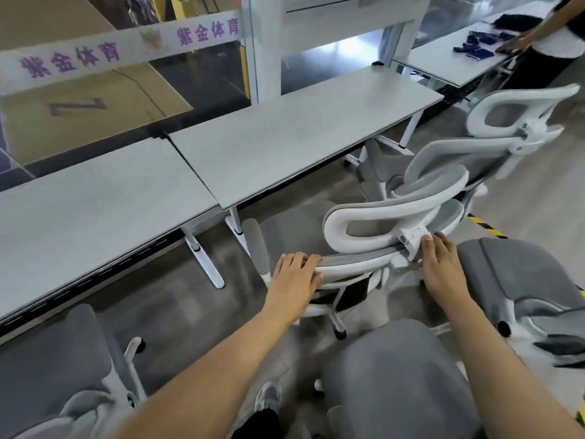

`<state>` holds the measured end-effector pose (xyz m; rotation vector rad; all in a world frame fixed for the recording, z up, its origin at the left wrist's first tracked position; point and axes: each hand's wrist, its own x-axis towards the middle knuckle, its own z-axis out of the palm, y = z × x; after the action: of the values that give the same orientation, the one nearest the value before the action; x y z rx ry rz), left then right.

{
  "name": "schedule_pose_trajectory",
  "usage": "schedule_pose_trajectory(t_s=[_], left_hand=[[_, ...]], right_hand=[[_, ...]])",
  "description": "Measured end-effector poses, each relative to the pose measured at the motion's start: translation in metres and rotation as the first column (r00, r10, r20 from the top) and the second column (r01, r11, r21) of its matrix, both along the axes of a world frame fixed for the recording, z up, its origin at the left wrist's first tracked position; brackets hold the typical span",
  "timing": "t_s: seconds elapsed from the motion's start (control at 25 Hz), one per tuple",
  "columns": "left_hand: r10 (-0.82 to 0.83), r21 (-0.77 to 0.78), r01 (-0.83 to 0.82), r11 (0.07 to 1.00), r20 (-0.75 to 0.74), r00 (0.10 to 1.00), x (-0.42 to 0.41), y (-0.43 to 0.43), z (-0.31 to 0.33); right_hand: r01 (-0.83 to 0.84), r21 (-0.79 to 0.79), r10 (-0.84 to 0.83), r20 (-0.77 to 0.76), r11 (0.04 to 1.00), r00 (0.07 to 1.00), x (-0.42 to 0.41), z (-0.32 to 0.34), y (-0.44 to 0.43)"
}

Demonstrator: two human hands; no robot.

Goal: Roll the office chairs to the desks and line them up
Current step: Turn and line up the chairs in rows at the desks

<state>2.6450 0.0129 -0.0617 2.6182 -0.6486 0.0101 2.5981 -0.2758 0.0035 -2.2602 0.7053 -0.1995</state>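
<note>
A grey-and-white office chair [373, 223] faces the middle grey desk [285, 147], its seat partly under the desk edge. My left hand [296, 274] grips the top left of its backrest. My right hand [438, 264] holds the backrest's top right, beside the white headrest bracket. A second chair [493, 144] of the same kind stands farther right, near the desk's right end. Another grey desk [95, 210] adjoins on the left.
Grey chair seats crowd the near floor: one at bottom left [53, 369], one at bottom centre [399, 381], one at right [519, 280]. A person [550, 42] stands at a far desk [456, 58] with dark cloth on it. Yellow-black floor tape [487, 228] runs at right.
</note>
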Motion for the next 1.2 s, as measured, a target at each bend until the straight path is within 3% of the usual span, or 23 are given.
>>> schedule_pose_trajectory(t_s=[0.28, 0.44, 0.56, 0.72, 0.92, 1.2], left_hand=[[0.114, -0.012, -0.113, 0.993, 0.069, 0.991, -0.066, 0.000, 0.000], [0.228, 0.029, -0.229, 0.973, 0.036, 0.973, -0.110, 0.016, -0.002], [0.293, 0.056, -0.293, 0.955, 0.008, 0.956, -0.135, 0.044, -0.002], [0.360, 0.059, -0.358, 0.932, -0.037, 0.932, -0.155, 0.097, 0.003], [0.378, 0.023, -0.378, 0.925, -0.137, 0.916, -0.156, 0.153, 0.016], [0.421, -0.005, -0.426, 0.905, -0.139, 0.896, -0.184, 0.149, 0.009]], right_hand=[[-0.128, -0.077, 0.133, 0.056, 0.989, 0.990, -0.030, -0.022, -0.007], [-0.229, -0.059, 0.235, 0.121, 0.972, 0.964, -0.042, -0.032, 0.004], [-0.335, -0.065, 0.339, 0.076, 0.940, 0.938, -0.047, -0.026, 0.029], [-0.441, -0.189, 0.451, 0.013, 0.877, 0.892, -0.048, -0.034, 0.071], [-0.476, -0.214, 0.482, -0.026, 0.853, 0.876, -0.047, -0.043, 0.116], [-0.473, -0.132, 0.483, 0.054, 0.871, 0.874, -0.063, -0.055, 0.117]])
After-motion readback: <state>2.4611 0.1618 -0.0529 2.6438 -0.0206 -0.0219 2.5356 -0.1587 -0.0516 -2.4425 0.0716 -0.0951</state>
